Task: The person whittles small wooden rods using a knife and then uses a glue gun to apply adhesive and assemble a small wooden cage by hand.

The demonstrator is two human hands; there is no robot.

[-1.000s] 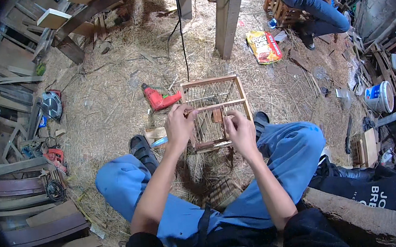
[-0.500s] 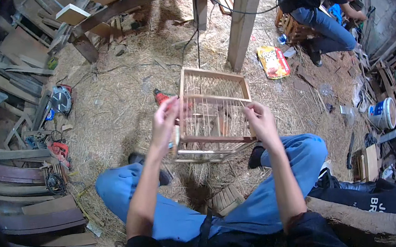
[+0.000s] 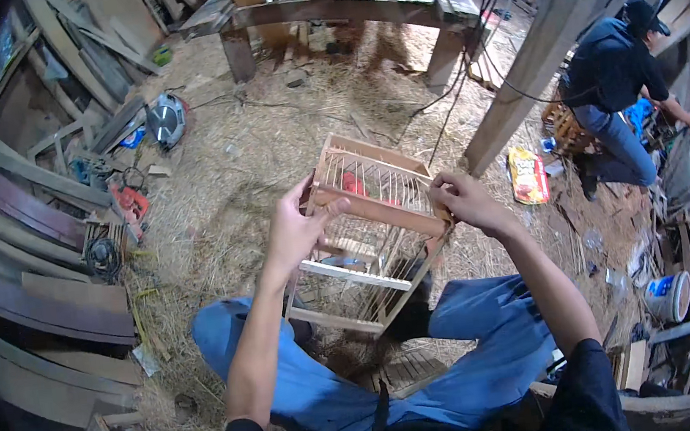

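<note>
A small wooden cage (image 3: 381, 212) with thin upright bars stands tilted between my knees, its frame of pale and reddish strips. My left hand (image 3: 299, 227) grips the left end of its upper rail, thumb lying over the top and fingers on the outer side. At the rail's right end my right hand (image 3: 470, 203) is closed in a pinch at the corner; whether a small piece sits between the fingertips is hidden. Through the bars a red power tool (image 3: 352, 184) shows on the ground beyond. One foot is partly covered by the cage.
Straw and shavings cover the floor. A circular saw (image 3: 166, 120) and a red tool (image 3: 131, 203) lie left, beside stacked boards (image 3: 22, 252). A wooden post (image 3: 543, 52) rises ahead right, near a yellow-red bag (image 3: 528, 177). Another person (image 3: 607, 92) crouches far right; a white bucket (image 3: 668, 298) lies nearer.
The cage has turned and tilted, its reddish rail now uppermost towards me. My left hand has gone from a blurred, raised position to a grip on the rail. The view has swung left.
</note>
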